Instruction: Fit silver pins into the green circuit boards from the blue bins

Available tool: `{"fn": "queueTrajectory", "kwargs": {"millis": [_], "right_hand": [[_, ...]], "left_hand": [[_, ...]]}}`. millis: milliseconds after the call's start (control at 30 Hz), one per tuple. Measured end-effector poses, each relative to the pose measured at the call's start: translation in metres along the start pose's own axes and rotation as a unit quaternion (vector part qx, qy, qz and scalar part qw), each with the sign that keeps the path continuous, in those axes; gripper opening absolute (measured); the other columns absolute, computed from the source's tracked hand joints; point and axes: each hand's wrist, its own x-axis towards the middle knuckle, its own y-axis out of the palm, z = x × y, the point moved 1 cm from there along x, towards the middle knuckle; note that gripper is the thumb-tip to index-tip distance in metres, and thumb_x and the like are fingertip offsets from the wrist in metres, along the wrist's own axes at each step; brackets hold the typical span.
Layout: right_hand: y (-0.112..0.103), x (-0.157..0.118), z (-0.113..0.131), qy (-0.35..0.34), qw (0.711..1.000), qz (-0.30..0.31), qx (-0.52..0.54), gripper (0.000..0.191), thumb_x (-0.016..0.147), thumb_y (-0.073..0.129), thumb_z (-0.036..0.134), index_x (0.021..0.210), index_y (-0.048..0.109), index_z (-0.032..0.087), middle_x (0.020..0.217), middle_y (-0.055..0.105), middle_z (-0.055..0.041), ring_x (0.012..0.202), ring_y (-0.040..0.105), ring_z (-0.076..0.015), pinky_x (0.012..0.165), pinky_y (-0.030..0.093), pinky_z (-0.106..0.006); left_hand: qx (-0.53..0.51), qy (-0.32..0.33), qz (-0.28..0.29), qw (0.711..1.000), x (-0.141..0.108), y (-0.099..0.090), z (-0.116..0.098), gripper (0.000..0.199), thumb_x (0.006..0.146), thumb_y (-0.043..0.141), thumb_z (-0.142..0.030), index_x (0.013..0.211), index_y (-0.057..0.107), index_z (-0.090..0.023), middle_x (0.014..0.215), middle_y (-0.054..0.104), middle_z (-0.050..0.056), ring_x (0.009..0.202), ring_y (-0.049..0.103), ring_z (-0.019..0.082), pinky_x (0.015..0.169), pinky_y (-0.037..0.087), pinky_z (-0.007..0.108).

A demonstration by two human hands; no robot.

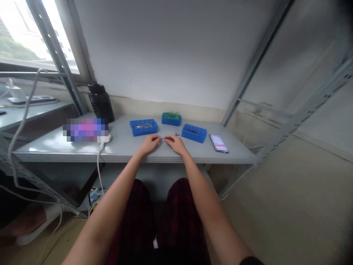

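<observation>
Blue plastic forms the left tray (145, 131) with metal pieces (143, 126), the back tray (171, 122) with green pieces (171, 116), and the right tray (193, 137), arced beyond the hands, probably for short reaches. Left hand (150, 144) and right hand (176, 144) each pinch a thin dark piece (163, 138) between them, low over the counter (121, 149), likely so both ends are steadied; each grip is pressed together at the fingertips. Loose dark bits (177, 134) lie just past the right hand. Forearms cross the front edge; sideways room runs left toward a white adapter (105, 139), right toward the phone (218, 143).
</observation>
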Motion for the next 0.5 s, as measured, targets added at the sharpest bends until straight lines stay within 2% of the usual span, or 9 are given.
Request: {"fn": "queueTrajectory", "kwargs": {"millis": [500], "right_hand": [[0.0002,0.002,-0.0036,0.023,0.999,0.014,0.026,0.019,0.08,0.065,0.022,0.097,0.07,0.016,0.093,0.073,-0.0072,0.089,0.067,-0.0164,0.089,0.05,-0.033]], "left_hand": [[-0.005,0.002,0.01,1.0,-0.0027,-0.0003,-0.0064,0.032,0.083,0.051,-0.042,0.084,0.069,-0.015,0.084,0.072,0.009,0.08,0.062,0.023,0.082,0.047,0.035]]}}
